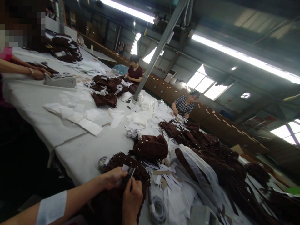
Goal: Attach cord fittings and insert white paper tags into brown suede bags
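Observation:
A dark brown fringed bag (144,172) with metal eyelets lies at the table's near edge, under both hands. My left hand (114,178) is closed, with a small white piece of paper (125,167) showing at its fingertips. Between the hands stands a narrow dark strip (130,172). In a pinch, my right hand (133,193) holds a thin, pale-edged strip (133,172); its exact kind is unclear. Just beyond lies a second brown bag (151,146) with eyelets. The lower part of the nearer bag is in shadow.
Paper scraps (167,178) and a coiled grey strap (158,210) lie to the right. More brown bags (201,140) are heaped along the right side. White wrapping (145,111) covers mid-table near a metal post (161,47). Co-workers sit across; another person's hand (38,73) is at left.

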{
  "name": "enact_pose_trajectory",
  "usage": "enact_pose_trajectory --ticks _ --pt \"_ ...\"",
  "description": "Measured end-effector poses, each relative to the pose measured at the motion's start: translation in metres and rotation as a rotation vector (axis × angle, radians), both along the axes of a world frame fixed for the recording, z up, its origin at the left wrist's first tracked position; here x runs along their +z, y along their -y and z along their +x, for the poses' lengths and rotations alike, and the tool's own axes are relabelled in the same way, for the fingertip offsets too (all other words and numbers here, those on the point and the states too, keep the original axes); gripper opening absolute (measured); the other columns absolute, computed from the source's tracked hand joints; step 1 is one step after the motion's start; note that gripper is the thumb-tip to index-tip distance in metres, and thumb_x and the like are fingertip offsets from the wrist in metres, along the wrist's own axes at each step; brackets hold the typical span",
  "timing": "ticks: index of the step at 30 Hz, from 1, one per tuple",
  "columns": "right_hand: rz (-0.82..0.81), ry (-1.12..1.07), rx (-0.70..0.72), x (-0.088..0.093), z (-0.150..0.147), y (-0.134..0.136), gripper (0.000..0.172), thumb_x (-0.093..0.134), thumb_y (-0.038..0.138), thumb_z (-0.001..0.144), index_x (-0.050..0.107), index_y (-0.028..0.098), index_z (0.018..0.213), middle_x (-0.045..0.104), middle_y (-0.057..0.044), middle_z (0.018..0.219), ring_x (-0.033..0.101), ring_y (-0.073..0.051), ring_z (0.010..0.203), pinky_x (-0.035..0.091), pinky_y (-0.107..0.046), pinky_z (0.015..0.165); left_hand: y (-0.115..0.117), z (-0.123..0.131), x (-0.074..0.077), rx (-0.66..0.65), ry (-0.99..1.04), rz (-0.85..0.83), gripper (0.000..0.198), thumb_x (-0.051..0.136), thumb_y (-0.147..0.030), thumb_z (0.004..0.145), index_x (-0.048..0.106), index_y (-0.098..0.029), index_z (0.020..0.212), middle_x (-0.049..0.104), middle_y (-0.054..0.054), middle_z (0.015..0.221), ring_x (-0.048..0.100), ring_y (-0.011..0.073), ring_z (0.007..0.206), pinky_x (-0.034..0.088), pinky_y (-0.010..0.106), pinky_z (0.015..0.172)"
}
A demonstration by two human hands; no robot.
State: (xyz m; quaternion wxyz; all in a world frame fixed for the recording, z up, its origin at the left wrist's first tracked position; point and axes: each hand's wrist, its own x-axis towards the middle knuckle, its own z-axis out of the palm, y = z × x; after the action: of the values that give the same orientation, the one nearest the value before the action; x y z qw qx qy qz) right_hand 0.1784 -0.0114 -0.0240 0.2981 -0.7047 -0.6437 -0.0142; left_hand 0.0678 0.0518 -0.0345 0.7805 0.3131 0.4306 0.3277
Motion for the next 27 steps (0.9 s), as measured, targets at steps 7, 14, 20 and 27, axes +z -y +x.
enact_pose_trajectory --ticks 7,14,20,27 --pt "0.109 0.118 0.022 -0.011 0.000 -0.001 0.039 0.031 0.029 0.095 0.068 0.017 0.093 0.059 -0.006 0.070 0.060 -0.016 0.057 0.045 -0.025 0.053 0.000 0.010 -0.014 0.142 -0.251 0.219 0.016 0.065 -0.027 0.063 0.060 -0.012 0.059 0.054 -0.001 0.054 0.049 0.0157 0.059 0.033 0.025 0.056" --pt "0.120 0.372 0.088 -0.019 -0.007 -0.001 0.037 0.029 0.019 0.094 0.066 0.016 0.096 0.056 -0.006 0.066 0.059 -0.016 0.055 0.045 -0.024 0.048 0.007 0.007 -0.017 0.238 -0.444 0.383 0.018 0.059 -0.029 0.070 0.060 -0.014 0.059 0.055 0.000 0.055 0.052 0.0187 0.061 0.031 0.026 0.057" --pt "0.146 0.238 0.113 -0.024 -0.004 0.000 0.039 0.028 0.026 0.096 0.065 0.017 0.098 0.058 -0.006 0.071 0.061 -0.016 0.058 0.048 -0.024 0.053 0.016 -0.005 -0.009 0.136 -0.218 0.462 0.023 0.055 -0.029 0.076 0.064 -0.014 0.092 0.067 0.005 0.089 0.058 0.0239 0.088 0.042 0.029 0.080" --pt "0.147 0.086 0.100 -0.019 -0.001 0.001 0.041 0.030 0.033 0.096 0.067 0.015 0.095 0.059 -0.006 0.072 0.061 -0.015 0.059 0.048 -0.023 0.054 0.022 -0.010 -0.005 0.099 -0.191 0.462 0.030 0.056 -0.021 0.073 0.062 -0.016 0.102 0.067 0.006 0.103 0.057 0.0251 0.100 0.039 0.031 0.093"
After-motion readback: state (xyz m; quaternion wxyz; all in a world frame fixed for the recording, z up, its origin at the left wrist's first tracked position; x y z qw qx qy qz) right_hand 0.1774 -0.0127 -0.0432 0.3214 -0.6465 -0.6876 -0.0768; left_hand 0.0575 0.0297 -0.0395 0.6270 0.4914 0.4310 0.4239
